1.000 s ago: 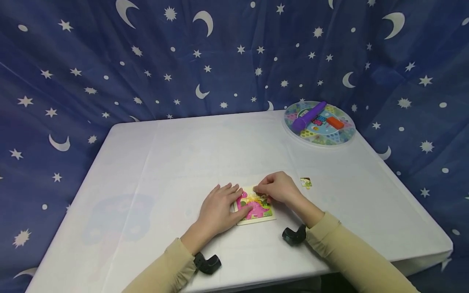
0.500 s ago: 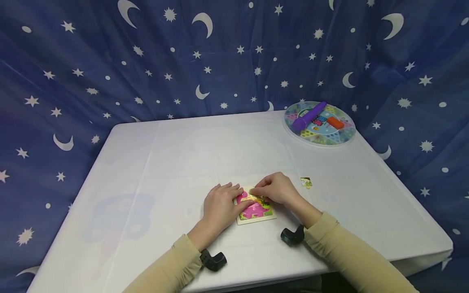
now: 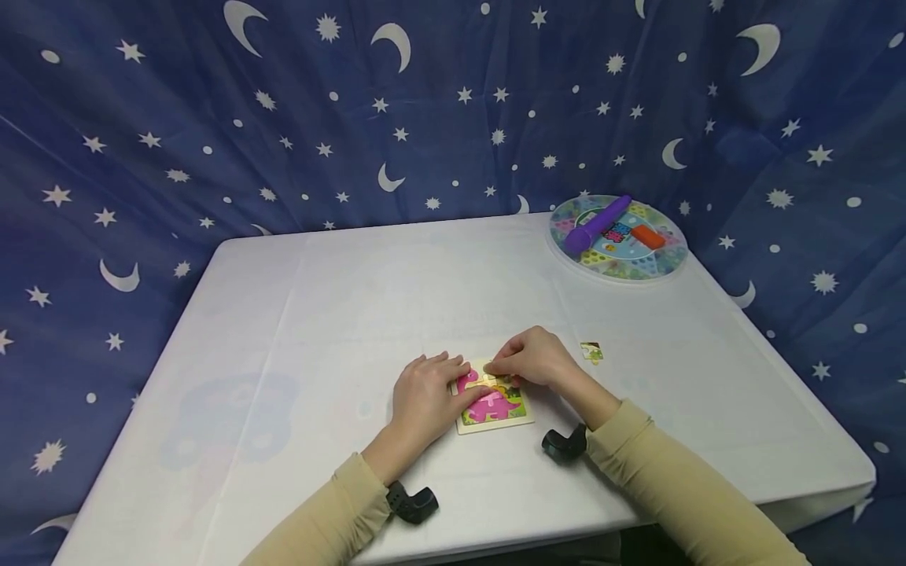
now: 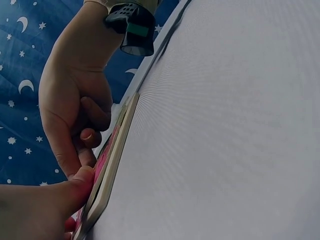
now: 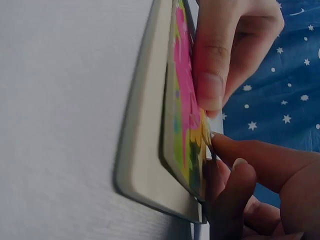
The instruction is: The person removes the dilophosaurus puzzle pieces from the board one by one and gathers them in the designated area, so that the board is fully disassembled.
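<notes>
A small jigsaw puzzle with a pink dinosaur picture lies in a pale shallow tray near the table's front. My left hand rests along the puzzle's left side, fingers extended. Its thumb presses on the pink part of the picture. At the puzzle's upper edge, my right hand pinches a puzzle piece between thumb and fingertips. That piece is tilted against the others and mostly hidden by the fingers. One loose puzzle piece lies on the cloth to the right of my right hand.
A white cloth covers the table. At its back right corner a round patterned board carries a purple toy microphone and an orange block. A blue curtain with stars and moons hangs behind.
My left hand has shifted slightly right, its thumb reaching further over the dinosaur. The right fingertips have moved a little left along the puzzle's upper part. The loose piece stays put.
</notes>
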Demonstrator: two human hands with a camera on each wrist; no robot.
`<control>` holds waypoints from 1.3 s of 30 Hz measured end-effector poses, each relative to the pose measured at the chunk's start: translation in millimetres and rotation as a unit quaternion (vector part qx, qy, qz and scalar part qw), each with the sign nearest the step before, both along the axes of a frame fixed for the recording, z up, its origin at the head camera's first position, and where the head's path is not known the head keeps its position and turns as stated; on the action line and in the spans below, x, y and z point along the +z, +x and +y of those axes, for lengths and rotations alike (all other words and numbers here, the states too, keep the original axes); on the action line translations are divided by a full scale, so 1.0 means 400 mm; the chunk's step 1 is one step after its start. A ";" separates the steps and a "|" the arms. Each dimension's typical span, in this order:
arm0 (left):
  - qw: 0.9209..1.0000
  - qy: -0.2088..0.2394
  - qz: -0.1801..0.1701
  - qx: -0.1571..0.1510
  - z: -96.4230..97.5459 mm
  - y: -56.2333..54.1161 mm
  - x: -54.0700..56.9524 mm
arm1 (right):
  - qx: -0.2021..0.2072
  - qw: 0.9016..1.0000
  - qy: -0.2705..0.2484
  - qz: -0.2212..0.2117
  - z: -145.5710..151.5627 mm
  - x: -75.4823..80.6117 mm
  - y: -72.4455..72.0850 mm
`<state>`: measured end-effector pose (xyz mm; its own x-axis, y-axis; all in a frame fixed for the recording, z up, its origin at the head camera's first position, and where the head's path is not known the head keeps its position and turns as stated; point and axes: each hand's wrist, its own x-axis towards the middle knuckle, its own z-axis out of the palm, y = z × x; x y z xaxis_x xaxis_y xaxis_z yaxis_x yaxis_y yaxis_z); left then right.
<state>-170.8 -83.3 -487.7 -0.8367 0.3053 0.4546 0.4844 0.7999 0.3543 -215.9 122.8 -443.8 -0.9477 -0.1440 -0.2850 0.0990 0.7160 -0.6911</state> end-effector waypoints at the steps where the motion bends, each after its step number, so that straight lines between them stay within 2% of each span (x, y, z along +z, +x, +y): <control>1: 1.000 0.001 0.000 0.000 0.000 0.000 0.000 | 0.002 1.000 0.001 0.002 0.000 0.001 0.000; 6: 1.000 0.006 0.002 0.000 0.000 0.000 0.004 | 0.013 1.000 0.007 0.012 -0.003 0.009 -0.001; 12: 1.000 0.020 -0.006 -0.006 0.000 -0.004 0.010 | 0.023 1.000 -0.001 -0.012 -0.001 0.017 -0.015; 18: 0.999 0.019 -0.027 0.005 -0.004 -0.012 0.016 | 0.066 0.996 -0.014 -0.050 0.002 0.035 -0.046; 21: 0.999 0.019 -0.036 0.013 -0.005 -0.014 0.018 | 0.085 0.995 0.008 -0.048 -0.003 0.038 -0.058; 26: 0.998 0.022 -0.051 0.016 -0.001 -0.012 0.012 | 0.080 0.995 0.042 -0.038 -0.006 0.031 -0.062; 34: 0.999 0.030 -0.035 0.020 0.005 -0.008 0.000 | 0.080 0.996 0.039 -0.022 -0.003 0.027 -0.053; 39: 0.998 0.034 -0.040 0.027 0.008 -0.006 -0.002 | 0.079 0.996 0.033 -0.018 -0.002 0.021 -0.044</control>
